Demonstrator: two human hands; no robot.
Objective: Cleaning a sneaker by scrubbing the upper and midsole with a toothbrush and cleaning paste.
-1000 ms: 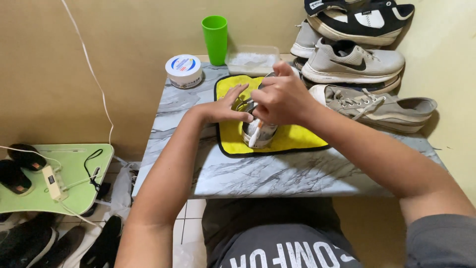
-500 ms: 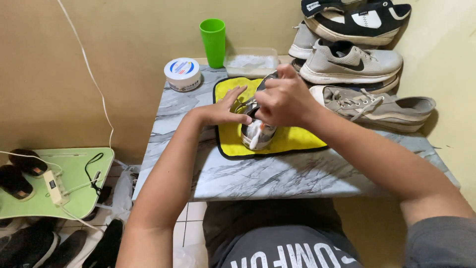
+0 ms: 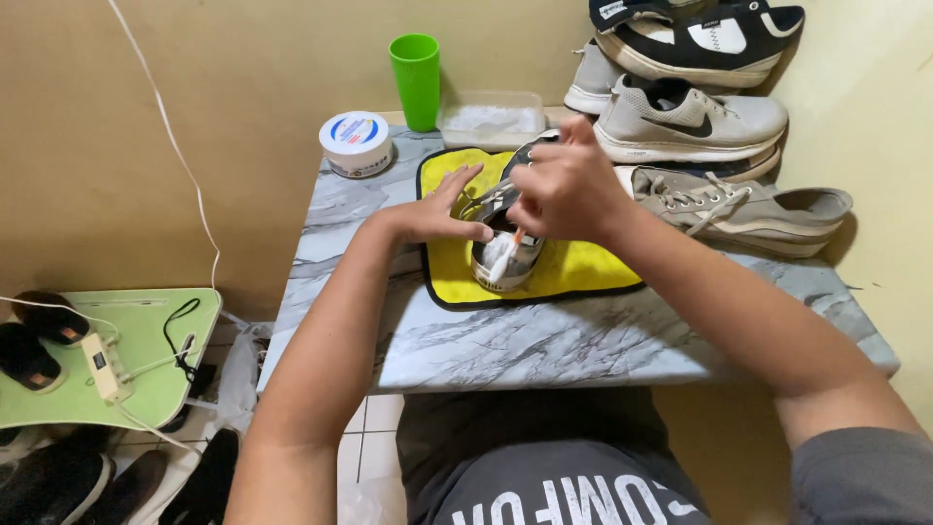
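A grey sneaker (image 3: 505, 255) lies on a yellow cloth (image 3: 573, 267) on the marble-patterned table (image 3: 544, 340), its toe towards me. My left hand (image 3: 437, 209) rests on the shoe's left side, fingers spread, and steadies it. My right hand (image 3: 569, 185) is closed around a small white brush (image 3: 503, 255) whose tip touches the shoe's toe. Most of the shoe's upper is hidden behind my hands.
A green cup (image 3: 416, 80), a round white tub (image 3: 356, 144) and a clear tray (image 3: 491, 119) stand at the table's back. Several sneakers (image 3: 690, 117) are piled at the back right. A low green table (image 3: 97, 355) with a power strip stands on the left, with shoes beside it on the floor.
My right hand has shifted slightly over the shoe while it works the brush at the toe. The left hand stays on the shoe.
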